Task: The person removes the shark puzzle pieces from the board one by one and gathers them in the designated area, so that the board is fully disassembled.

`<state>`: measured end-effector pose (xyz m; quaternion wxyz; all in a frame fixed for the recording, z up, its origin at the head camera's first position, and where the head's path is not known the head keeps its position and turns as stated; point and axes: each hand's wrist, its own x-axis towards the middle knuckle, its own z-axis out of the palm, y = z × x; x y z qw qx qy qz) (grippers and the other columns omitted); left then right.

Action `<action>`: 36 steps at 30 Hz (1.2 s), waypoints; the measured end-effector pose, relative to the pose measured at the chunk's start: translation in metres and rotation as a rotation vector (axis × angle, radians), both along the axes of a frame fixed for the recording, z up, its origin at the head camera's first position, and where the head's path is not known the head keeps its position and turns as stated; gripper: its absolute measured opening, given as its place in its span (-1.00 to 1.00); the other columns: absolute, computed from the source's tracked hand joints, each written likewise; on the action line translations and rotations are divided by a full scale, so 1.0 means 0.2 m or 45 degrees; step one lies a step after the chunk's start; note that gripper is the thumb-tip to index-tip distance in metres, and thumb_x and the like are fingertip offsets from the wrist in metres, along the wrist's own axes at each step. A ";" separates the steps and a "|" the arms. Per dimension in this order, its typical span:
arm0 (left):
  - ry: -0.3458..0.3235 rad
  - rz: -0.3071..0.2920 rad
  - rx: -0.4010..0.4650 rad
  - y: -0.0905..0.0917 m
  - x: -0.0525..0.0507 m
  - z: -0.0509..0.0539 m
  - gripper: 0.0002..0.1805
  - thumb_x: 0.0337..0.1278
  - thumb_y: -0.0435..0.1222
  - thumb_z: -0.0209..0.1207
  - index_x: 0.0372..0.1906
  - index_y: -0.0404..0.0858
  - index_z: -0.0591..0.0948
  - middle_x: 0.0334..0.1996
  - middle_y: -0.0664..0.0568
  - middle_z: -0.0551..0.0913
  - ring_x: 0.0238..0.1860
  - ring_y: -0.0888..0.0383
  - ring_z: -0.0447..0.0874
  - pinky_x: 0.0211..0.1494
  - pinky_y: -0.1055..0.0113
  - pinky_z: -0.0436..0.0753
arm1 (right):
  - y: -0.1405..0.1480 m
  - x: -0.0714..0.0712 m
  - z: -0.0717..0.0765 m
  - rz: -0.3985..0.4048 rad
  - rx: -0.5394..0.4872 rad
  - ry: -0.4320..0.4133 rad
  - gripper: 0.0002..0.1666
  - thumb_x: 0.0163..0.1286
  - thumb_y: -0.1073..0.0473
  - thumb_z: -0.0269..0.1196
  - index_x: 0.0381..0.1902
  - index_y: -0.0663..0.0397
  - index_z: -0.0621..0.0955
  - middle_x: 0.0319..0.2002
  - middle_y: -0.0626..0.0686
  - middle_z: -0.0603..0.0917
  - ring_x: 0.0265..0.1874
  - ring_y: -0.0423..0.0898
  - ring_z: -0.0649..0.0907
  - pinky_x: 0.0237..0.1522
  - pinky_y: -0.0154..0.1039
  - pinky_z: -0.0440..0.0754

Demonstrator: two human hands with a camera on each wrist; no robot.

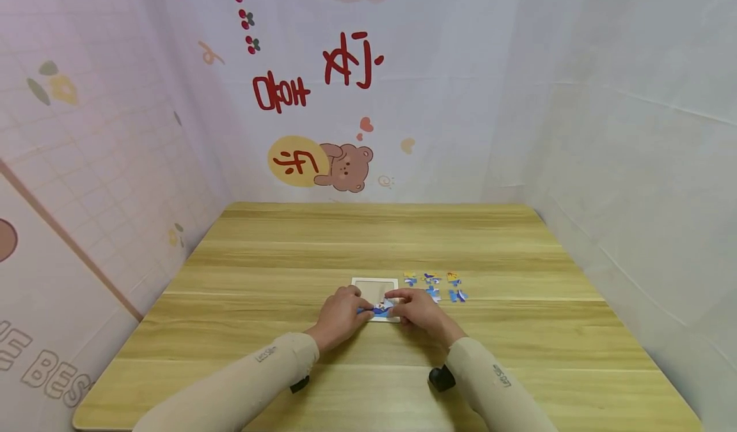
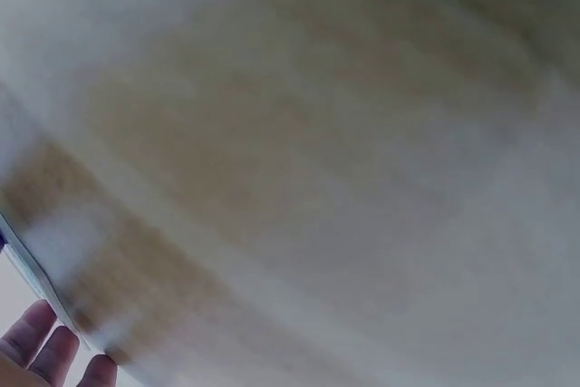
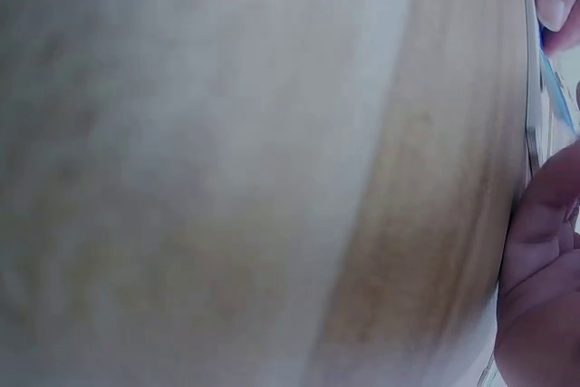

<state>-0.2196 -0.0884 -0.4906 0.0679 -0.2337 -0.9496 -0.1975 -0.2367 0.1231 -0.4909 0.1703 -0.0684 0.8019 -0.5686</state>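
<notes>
A small white-rimmed puzzle tray (image 1: 374, 280) lies on the wooden table. Blue and white puzzle pieces (image 1: 381, 312) fill part of its near side. My left hand (image 1: 341, 315) rests at the tray's left side, its index finger and thumb touching the blue pieces. In the left wrist view, several fingertips (image 2: 60, 347) lie along the tray's edge. From the right, my right hand (image 1: 423, 310) pinches a puzzle piece (image 1: 387, 303) between thumb and index finger over the tray. A blue piece edge (image 3: 556, 92) shows tilted in the right wrist view; its rest is hidden.
Several loose puzzle pieces (image 1: 453, 279) lie in two rows right of the tray, close to my right hand. The wooden table (image 1: 276, 246) spreads out around them. A printed cloth wall (image 1: 437, 131) stands behind the table.
</notes>
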 end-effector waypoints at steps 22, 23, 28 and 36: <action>0.033 -0.014 0.004 0.00 0.01 0.00 -0.85 0.20 -0.19 0.34 -0.20 -0.13 0.82 -0.09 -0.09 0.64 -0.09 -0.04 0.57 -0.16 0.05 0.60 | -0.01 0.02 0.00 0.053 -0.003 0.116 -0.55 0.32 0.40 0.28 0.18 0.25 0.60 -0.37 0.03 0.58 -0.56 -0.14 0.55 -0.54 -0.29 0.48; 0.036 -0.015 0.007 0.00 0.01 0.00 -0.85 0.20 -0.19 0.34 -0.20 -0.13 0.82 -0.09 -0.08 0.64 -0.10 -0.03 0.57 -0.17 0.05 0.60 | -0.01 0.02 0.00 0.051 -0.006 0.115 -0.56 0.33 0.39 0.28 0.18 0.26 0.60 -0.36 0.03 0.58 -0.55 -0.13 0.56 -0.53 -0.28 0.49; 0.025 -0.011 0.010 0.00 0.01 0.00 -0.83 0.21 -0.17 0.33 -0.19 -0.12 0.82 -0.09 -0.08 0.65 -0.09 -0.03 0.57 -0.15 0.05 0.60 | 0.03 0.03 0.01 0.028 -0.016 0.092 -0.59 0.34 0.35 0.30 0.14 0.24 0.60 -0.32 0.05 0.59 -0.50 -0.11 0.60 -0.49 -0.28 0.51; 0.015 0.007 0.016 0.01 0.00 -0.01 -0.83 0.23 -0.17 0.32 -0.19 -0.13 0.82 -0.08 -0.09 0.64 -0.08 -0.03 0.57 -0.13 0.04 0.59 | 0.12 0.04 0.01 0.019 -0.037 0.036 -0.61 0.31 0.33 0.34 0.10 0.25 0.60 -0.30 0.05 0.60 -0.48 -0.11 0.61 -0.45 -0.28 0.53</action>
